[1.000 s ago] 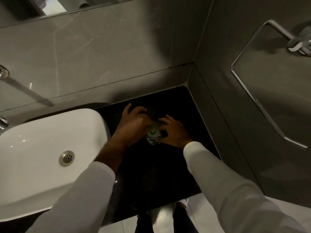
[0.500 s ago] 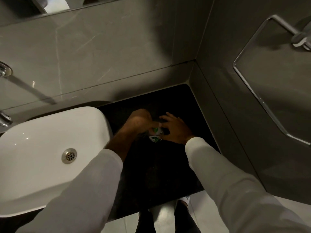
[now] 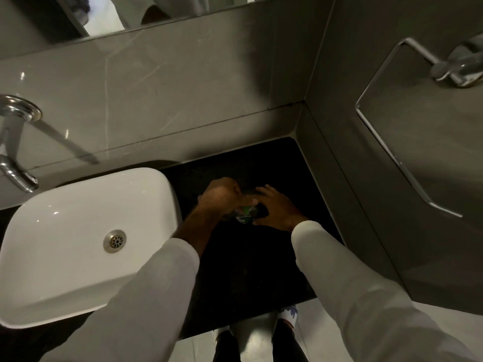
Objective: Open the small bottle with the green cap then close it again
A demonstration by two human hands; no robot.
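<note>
Left hand [image 3: 222, 197] curled over the cap, right hand [image 3: 277, 207] bracing the small bottle [image 3: 245, 216] on the counter [image 3: 248, 270]; cap apparently on — steady base, twist top only.

Left hand [image 3: 220, 197] curled into a loose fist, knuckles up; right hand [image 3: 278, 209] beside it, fingers [image 3: 264, 190] spread and bent inward. Both forearms extended forward, white sleeves [image 3: 339, 278] drawn to the wrists.

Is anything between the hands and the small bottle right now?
Nothing visible. The left hand and right hand are both already on the small bottle, which stands on the dark counter beside the sink.
</note>
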